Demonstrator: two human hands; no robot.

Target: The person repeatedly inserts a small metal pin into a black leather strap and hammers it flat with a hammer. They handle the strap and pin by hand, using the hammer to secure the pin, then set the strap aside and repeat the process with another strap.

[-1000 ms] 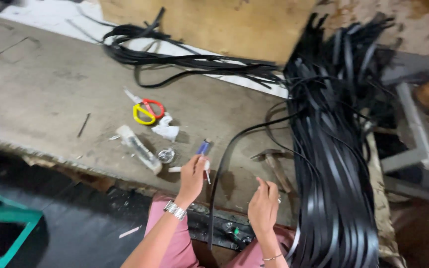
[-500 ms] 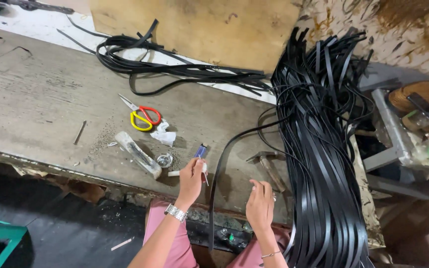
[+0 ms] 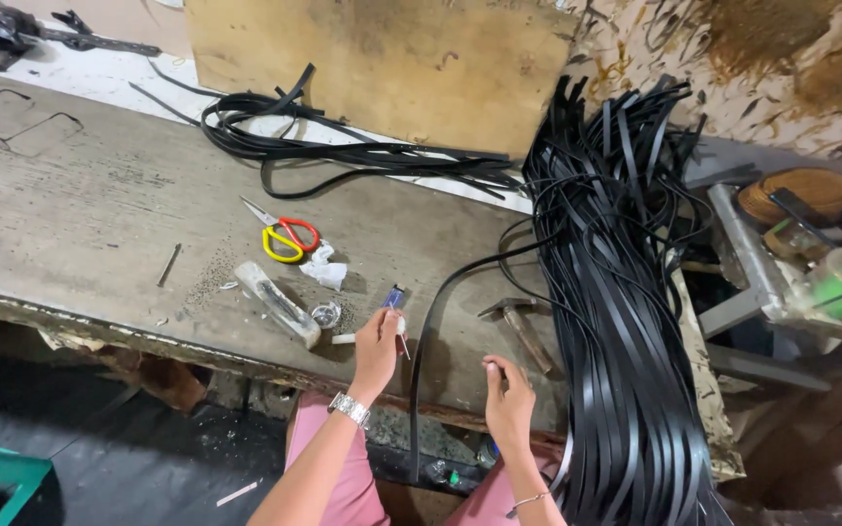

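From my view the single black strap (image 3: 440,292) lies between the two hands, its long axis running from about six o'clock at the tabletop (image 3: 80,205) edge up toward one o'clock, where it curves into the big strap bundle (image 3: 616,321). My left hand (image 3: 378,343) sits just at its nine o'clock side, fingers pinched together on a small thin tool near the blue lighter (image 3: 394,296). My right hand (image 3: 509,401) is at its three o'clock side, fingers loosely curled and holding nothing that I can make out; the left hand is the nearer.
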